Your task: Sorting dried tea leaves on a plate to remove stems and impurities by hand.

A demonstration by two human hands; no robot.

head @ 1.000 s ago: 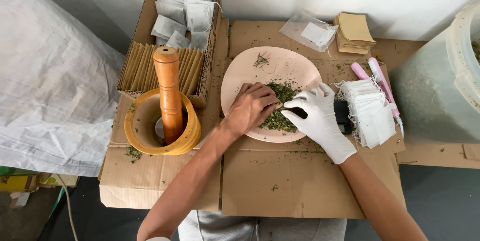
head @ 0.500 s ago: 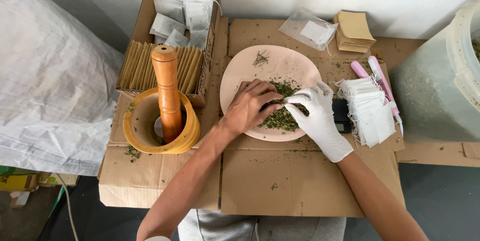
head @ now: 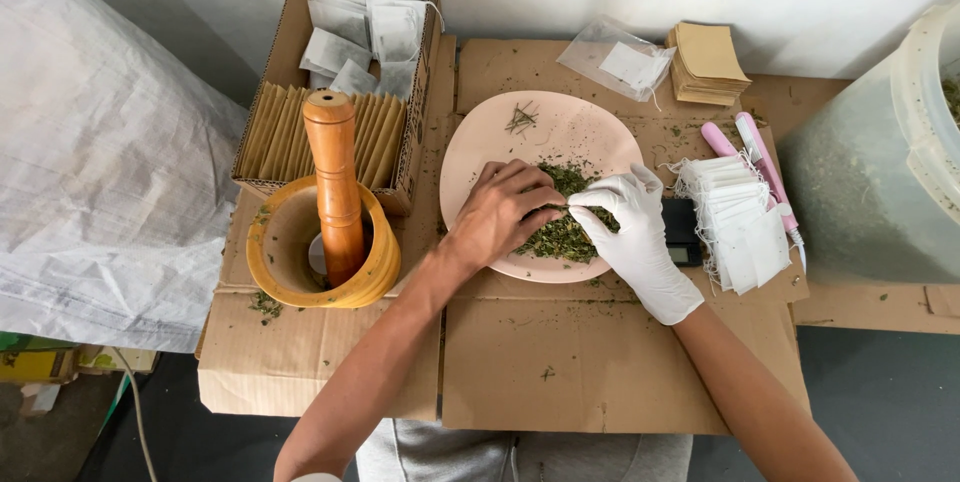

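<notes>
Dried green herbs (head: 562, 232) lie heaped on the pink plate (head: 500, 147), under both my hands. My bare left hand (head: 497, 214) pinches a bit of them; my gloved right hand (head: 630, 227) meets it, fingers narrowed, its hold unclear. I judge this the pinch-and-sort step; next calls for a clean lift clear of the heap, toward the white sachets (head: 740, 222) right of my right hand.

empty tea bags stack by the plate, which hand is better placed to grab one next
Right. The gloved right hand sits at the pink plate's right side, next to the stack of empty tea bags. The bare left hand would likely have to cross over it.
</notes>
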